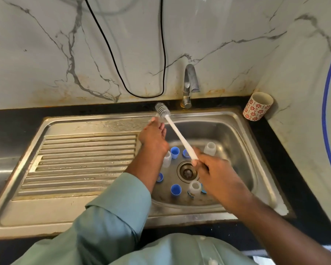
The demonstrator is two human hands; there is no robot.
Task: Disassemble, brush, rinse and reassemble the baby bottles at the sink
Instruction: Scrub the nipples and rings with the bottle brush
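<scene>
**Sink station: brush in hand, bottle parts in basin**

The ribbed draining board (80, 161) of the steel sink (243, 134) occupies the left. A black cable (122, 81) loops down the marble wall behind it.

The left hand (153, 136), in a green sleeve (113, 217), is held over the basin's left edge. Its fingers lie together and only slightly bent; a pale item shows at the fingertips, but whether it is held cannot be told.

Just beside that hand is the grey bristle head of the bottle brush (177, 133), whose white handle slants down to the right. The right hand (216, 176) has its fingers curled tight around the handle's lower end, above the drain (186, 172).

On the basin floor: three clear bottle bodies (195, 188), at left, rear right and front centre, with blue caps (175, 152) scattered between them near the drain.

The tap (189, 83) stands at the rear rim. A red-flowered cup (257, 107) sits on the black counter in the right corner, well apart from the basin contents.
</scene>
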